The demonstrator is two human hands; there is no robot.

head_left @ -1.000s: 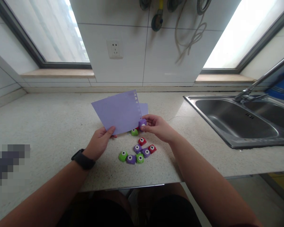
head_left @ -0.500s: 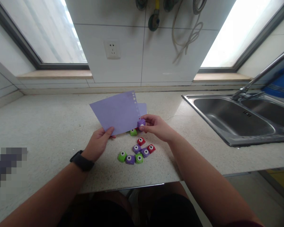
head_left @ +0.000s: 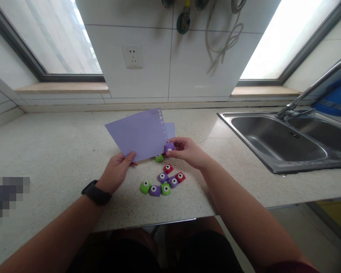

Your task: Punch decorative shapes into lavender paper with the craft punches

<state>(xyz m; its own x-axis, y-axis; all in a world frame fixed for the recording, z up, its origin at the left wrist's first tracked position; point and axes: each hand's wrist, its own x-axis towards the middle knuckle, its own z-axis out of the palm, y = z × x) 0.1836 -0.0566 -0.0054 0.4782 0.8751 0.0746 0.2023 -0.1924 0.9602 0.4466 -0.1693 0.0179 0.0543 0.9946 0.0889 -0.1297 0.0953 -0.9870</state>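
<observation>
My left hand (head_left: 118, 169) pinches the lower left corner of a purple sheet of paper (head_left: 136, 132), thumb on top. A row of small punched holes runs down the sheet's right edge. At the lower end of that row, my right hand (head_left: 186, 151) is closed on a purple craft punch (head_left: 169, 147), which sits at the paper's edge. More purple paper (head_left: 170, 129) lies behind the sheet. Nearer to me on the counter rest several small punches, among them a red punch (head_left: 168, 168), a purple punch (head_left: 155, 190) and a green punch (head_left: 145, 186). Another green punch (head_left: 159, 158) is partly hidden under the sheet.
The speckled counter (head_left: 59, 151) runs to the tiled wall, where a socket (head_left: 132, 57) is fitted. To the right is a steel double sink (head_left: 278, 140) with a tap (head_left: 290, 110). A blue container (head_left: 335, 98) stands behind it. The counter's front edge is close to my body.
The view has shifted slightly. Both hands keep their hold on the paper and the purple punch, with hardly any visible movement between them.
</observation>
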